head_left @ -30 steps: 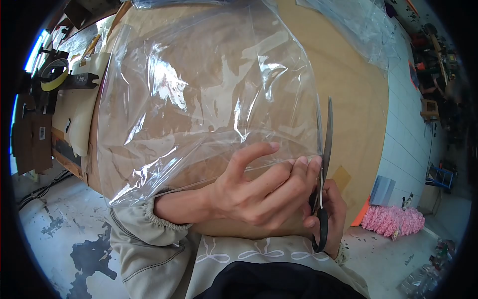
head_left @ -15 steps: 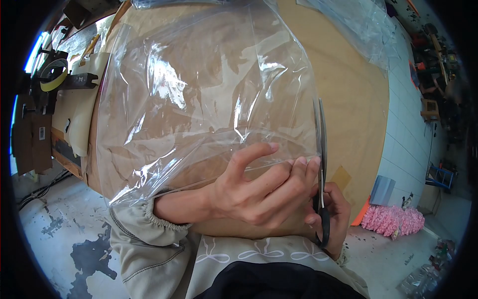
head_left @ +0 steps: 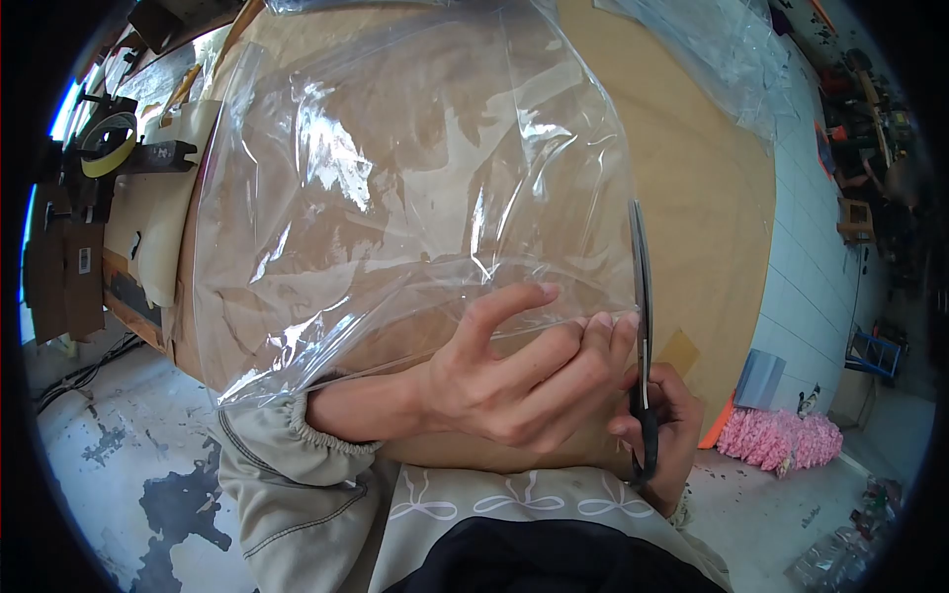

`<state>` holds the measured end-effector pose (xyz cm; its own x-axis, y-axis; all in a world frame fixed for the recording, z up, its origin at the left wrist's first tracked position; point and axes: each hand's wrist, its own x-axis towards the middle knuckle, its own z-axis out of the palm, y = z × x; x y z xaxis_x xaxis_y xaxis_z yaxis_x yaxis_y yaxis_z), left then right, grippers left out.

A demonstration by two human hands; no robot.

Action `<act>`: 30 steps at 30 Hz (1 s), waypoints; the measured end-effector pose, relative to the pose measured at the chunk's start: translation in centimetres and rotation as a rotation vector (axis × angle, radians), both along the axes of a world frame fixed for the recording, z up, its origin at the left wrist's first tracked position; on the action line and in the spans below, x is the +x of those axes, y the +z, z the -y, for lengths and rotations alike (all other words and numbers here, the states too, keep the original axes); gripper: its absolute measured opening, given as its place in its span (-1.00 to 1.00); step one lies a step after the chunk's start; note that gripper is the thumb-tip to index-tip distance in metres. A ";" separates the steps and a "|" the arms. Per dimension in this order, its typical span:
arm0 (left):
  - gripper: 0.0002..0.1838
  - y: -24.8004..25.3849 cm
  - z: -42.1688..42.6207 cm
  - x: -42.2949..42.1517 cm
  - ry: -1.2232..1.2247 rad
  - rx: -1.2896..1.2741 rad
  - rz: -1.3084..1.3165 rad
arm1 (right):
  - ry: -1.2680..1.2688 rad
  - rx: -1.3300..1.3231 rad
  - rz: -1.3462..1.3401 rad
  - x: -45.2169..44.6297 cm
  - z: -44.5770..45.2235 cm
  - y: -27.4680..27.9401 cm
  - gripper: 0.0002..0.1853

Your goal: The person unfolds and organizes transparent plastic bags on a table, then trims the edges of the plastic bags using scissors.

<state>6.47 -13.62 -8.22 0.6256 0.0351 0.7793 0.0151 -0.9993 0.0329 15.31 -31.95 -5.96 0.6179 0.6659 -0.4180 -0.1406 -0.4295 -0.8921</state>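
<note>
A clear plastic sheet with bright creases is spread over the brown-covered table. My left hand pinches its lower right corner between thumb and fingers, with the index finger bent apart from the others. My right hand is wrapped round the black handles of the scissors. Their blades point away from me, nearly together, along the sheet's right edge and just beside my left fingertips. Whether plastic lies between the blades, I cannot tell.
More clear plastic lies at the table's far right. A tape roll in a black holder stands at the left, above cardboard. Pink fluffy material is at the lower right, beside a grey piece.
The scissor blades have come together from apart, and my right hand has shifted slightly right. My left hand keeps its pinch on the sheet.
</note>
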 end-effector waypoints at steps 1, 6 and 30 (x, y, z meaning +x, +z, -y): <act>-0.64 0.0 0.0 0.0 -0.001 0.005 0.001 | 0.002 -0.004 0.005 0.0 0.0 0.0 -0.43; -0.64 0.0 0.1 -0.1 -0.003 -0.022 -0.012 | -0.007 -0.019 -0.011 0.0 -0.2 0.2 -0.46; -0.66 -0.1 -0.1 -0.2 -0.007 0.015 0.037 | 0.039 0.118 -0.175 0.7 1.2 0.1 -0.36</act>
<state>6.31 -13.55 -8.30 0.5967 0.0185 0.8022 0.0067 -0.9998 0.0181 16.00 -33.17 -5.81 0.5156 0.7388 -0.4341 -0.2831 -0.3313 -0.9001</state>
